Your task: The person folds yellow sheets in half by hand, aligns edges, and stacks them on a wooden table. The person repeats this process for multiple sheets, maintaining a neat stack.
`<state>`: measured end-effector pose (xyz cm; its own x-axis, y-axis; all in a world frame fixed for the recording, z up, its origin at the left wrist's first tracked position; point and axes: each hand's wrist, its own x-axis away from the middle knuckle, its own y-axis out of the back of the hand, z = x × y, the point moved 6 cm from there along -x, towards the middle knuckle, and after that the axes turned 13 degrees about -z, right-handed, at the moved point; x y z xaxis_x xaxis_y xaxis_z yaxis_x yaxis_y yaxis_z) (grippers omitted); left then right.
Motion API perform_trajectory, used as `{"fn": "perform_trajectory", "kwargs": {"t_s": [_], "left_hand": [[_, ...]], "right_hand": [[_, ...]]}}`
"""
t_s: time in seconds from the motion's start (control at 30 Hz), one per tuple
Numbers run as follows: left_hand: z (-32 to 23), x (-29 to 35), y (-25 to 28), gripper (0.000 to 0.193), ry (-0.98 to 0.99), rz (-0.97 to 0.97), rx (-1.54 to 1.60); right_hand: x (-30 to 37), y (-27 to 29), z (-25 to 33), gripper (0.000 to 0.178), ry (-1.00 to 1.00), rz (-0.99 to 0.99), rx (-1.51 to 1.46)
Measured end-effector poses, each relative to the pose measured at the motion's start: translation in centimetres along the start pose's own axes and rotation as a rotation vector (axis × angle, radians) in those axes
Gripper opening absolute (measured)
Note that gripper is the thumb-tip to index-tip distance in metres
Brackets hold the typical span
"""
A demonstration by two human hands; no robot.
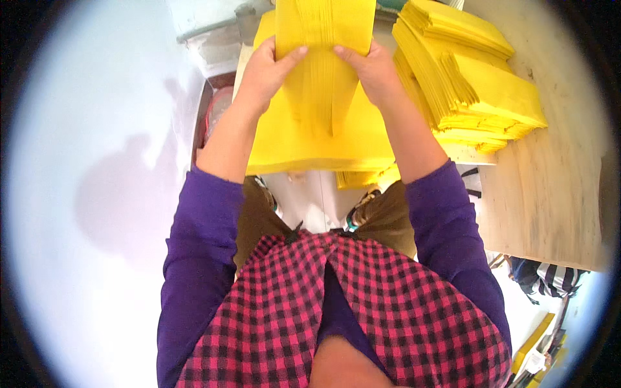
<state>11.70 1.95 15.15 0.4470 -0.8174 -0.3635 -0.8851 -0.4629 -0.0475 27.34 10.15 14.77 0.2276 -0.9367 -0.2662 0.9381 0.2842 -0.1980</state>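
My left hand [265, 72] and my right hand [376, 72] hold a thick bundle of yellow paper sheets [323, 84] from its two sides. Both thumbs press on the near face, while the other fingers are hidden around the edges. The bundle stands up over a broad yellow layer [278, 145] on the work surface in front of me, and its top runs out of the view. Just right of my right forearm lie tall, uneven piles of folded yellow sheets [466, 81].
A pale wooden tabletop [550, 200] stretches along the right. A white wall [97, 194] rises close on my left. More yellow sheets [356, 180] lie lower, beneath the front edge. At the lower right are a black-and-white striped item [556, 279] and a yellow strip [533, 341].
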Motion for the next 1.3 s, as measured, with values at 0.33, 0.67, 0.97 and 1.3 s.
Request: {"fn": "perform_trajectory", "kwargs": {"t_s": [0.33, 0.67, 0.97, 1.3], "left_hand": [[-3.6, -0.7, 0.0, 0.042, -0.08, 0.063, 0.188], [1.8, 1.2, 1.1, 0.037, 0.1, 0.019, 0.028], [2.6, 0.8, 0.7, 0.041, 0.157, 0.057, -0.018], [-0.3, 2.6, 1.4, 0.04, 0.146, 0.115, -0.111]], "right_hand": [[-0.6, -0.1, 4.7, 0.027, 0.059, 0.022, -0.166], [0.4, -1.0, 0.9, 0.023, -0.059, 0.094, -0.142], [1.2, -0.7, 0.5, 0.025, -0.083, 0.047, -0.151], [0.4, 0.3, 4.0, 0.033, -0.128, -0.012, -0.415]]}}
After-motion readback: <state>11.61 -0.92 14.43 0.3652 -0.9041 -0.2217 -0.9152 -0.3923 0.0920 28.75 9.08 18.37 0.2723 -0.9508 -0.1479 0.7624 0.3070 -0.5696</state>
